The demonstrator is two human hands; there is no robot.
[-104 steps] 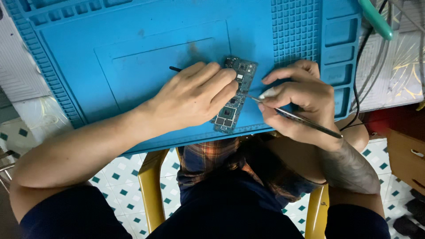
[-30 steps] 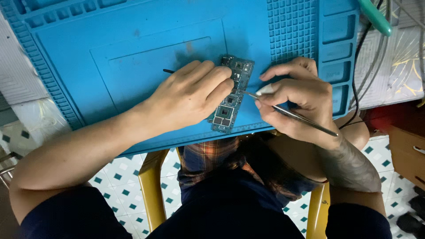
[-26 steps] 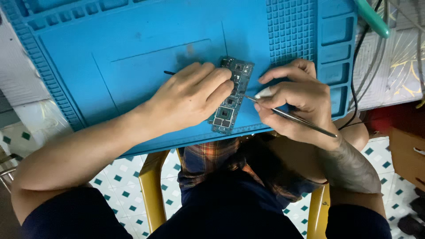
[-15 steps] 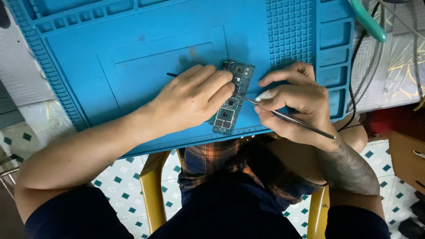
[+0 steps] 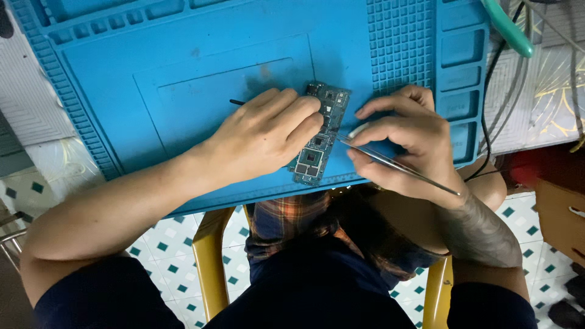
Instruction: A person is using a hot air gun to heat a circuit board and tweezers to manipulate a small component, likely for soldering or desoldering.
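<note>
A narrow green circuit board (image 5: 319, 141) lies on a blue silicone work mat (image 5: 201, 79) near its front edge. My left hand (image 5: 265, 137) rests flat on the board's left side and pins it down; a thin black tool tip (image 5: 236, 102) sticks out from under that hand. My right hand (image 5: 405, 137) grips a pair of metal tweezers (image 5: 396, 166), whose tips touch the board's right edge at mid-length.
The mat has a grid of small compartments (image 5: 399, 42) and trays (image 5: 463, 67) at the right. Black cables (image 5: 496, 91) and a teal-handled tool (image 5: 509, 27) lie beyond the mat's right edge. Below are my lap, a yellow chair frame (image 5: 210, 262) and a tiled floor.
The hands and board have stayed almost still on the mat; the tweezer tips shifted slightly along the board's right edge. The view moved a little.
</note>
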